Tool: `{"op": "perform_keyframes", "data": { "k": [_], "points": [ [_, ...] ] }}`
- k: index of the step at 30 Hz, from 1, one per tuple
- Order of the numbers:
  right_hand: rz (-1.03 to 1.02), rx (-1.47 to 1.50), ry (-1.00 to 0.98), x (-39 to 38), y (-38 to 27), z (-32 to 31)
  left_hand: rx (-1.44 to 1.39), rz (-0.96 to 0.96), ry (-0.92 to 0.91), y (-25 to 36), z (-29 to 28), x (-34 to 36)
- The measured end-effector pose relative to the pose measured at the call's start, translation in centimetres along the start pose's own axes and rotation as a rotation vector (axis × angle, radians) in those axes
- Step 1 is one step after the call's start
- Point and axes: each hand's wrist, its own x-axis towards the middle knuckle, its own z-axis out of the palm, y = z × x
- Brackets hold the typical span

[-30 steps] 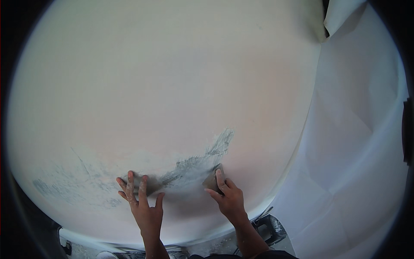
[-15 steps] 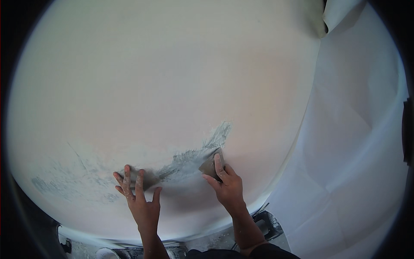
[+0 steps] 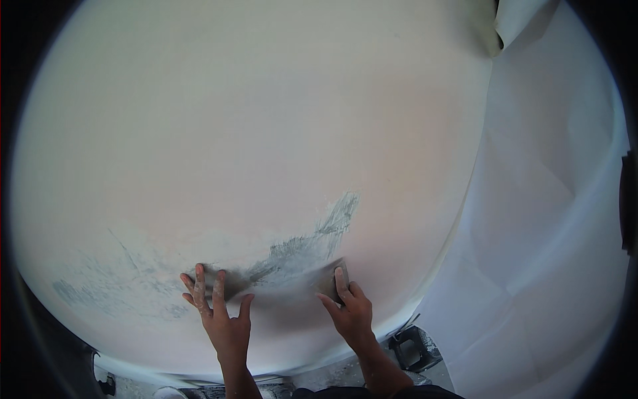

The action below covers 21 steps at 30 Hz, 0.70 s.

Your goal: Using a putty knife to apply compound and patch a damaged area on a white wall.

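Observation:
A large pale, curved panel (image 3: 266,133) fills most of the view. Grey, scratchy streaks (image 3: 292,248) run across its lower part, rising to the right, and a fainter grey scuffed patch (image 3: 86,286) lies at the left. My right hand (image 3: 352,312) grips a folded brownish-grey sheet (image 3: 332,282), which looks like sandpaper, against the panel just below the streaks. Spread fingers of my left hand (image 3: 222,326) rest on the panel between the two grey patches. Dark shading surrounds its fingertips. Whitish dust coats the fingers of both hands.
White sheeting (image 3: 531,219) hangs along the panel's right side. Below the panel's lower edge stand a black dusty object (image 3: 415,347) at right and part of a white round container (image 3: 169,394) at lower left. A dark piece (image 3: 627,203) shows at the far right.
My right hand has drawn the folded sheet down, toward me, off the streaks. My left hand stays spread on the panel, slightly lower in the picture.

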Motion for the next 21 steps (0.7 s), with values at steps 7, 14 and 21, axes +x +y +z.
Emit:
{"op": "perform_keyframes", "data": {
  "k": [7,14,21],
  "points": [
    [-0.102,0.070,-0.050,0.3,2.2,1.4,0.036,0.011,0.010,-0.2,0.1,0.0],
    [-0.110,0.544,0.045,1.2,2.4,2.7,0.057,0.018,0.012,-0.1,0.1,0.0],
    [-0.165,0.515,0.110,0.2,2.2,4.0,0.016,0.013,0.009,-0.3,0.2,-0.1]
  ]
}}
